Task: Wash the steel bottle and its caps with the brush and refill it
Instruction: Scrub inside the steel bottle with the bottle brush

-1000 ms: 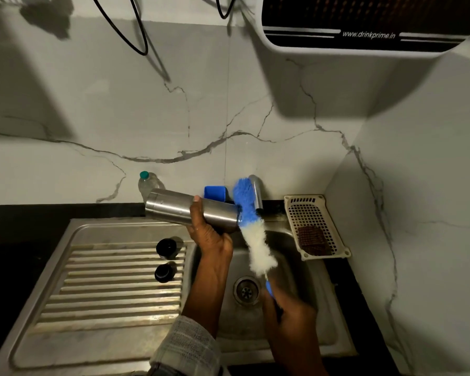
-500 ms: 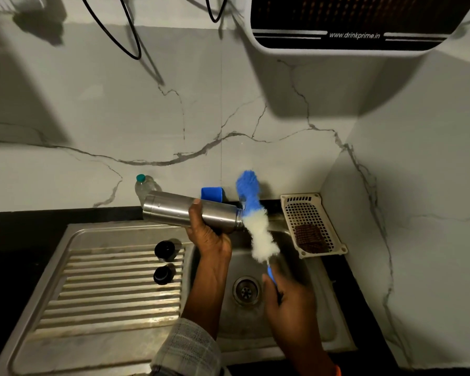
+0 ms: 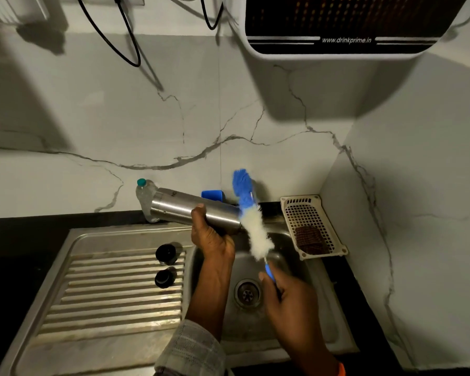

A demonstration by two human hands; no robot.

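Note:
My left hand [image 3: 210, 234] grips the steel bottle [image 3: 179, 206] around its middle and holds it almost level above the sink basin [image 3: 291, 308], mouth to the right. My right hand [image 3: 288, 297] holds the blue handle of the bottle brush [image 3: 251, 221]. The brush stands nearly upright, its white and blue bristles just outside the bottle's mouth. Two black caps [image 3: 165, 253] [image 3: 163, 277] lie on the ribbed drainboard [image 3: 114, 294] to the left of the basin.
A cream plastic basket [image 3: 310, 210] with a brown scrub pad sits at the basin's right rear corner. Behind the bottle stand a clear plastic bottle with a green cap [image 3: 144, 194] and a blue container [image 3: 212, 194]. A water purifier [image 3: 345, 25] hangs on the wall above.
The brush has drifted slightly, staying just outside the bottle's mouth. Both hands keep their grips; the view has tilted up a little.

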